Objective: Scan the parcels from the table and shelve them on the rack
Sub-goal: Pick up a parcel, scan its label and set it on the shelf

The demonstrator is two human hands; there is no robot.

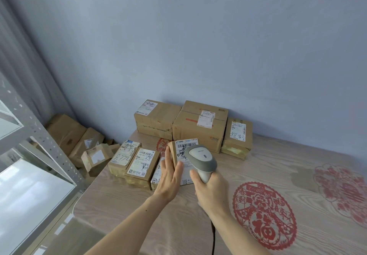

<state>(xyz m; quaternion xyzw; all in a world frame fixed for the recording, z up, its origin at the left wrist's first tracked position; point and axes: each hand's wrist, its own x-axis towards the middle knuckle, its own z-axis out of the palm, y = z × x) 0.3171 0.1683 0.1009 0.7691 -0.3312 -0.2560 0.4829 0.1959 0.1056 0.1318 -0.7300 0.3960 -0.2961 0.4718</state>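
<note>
My left hand (168,177) holds a small cardboard parcel (183,151) tilted up off the table, fingers along its left side and thumb on its white label. My right hand (210,189) grips the handle of a grey and white barcode scanner (202,158), whose head points at the parcel's barcode from just in front. Several other labelled parcels stay on the wood-grain table (278,159): two small ones (131,161) at the left and three larger boxes (198,123) against the wall.
A grey metal rack (39,135) with pale shelves stands at the left edge. More cardboard boxes (79,141) lie on the floor between rack and table. Red paper-cut decorations (264,215) mark the tabletop. The scanner's black cable (212,237) hangs below my right wrist.
</note>
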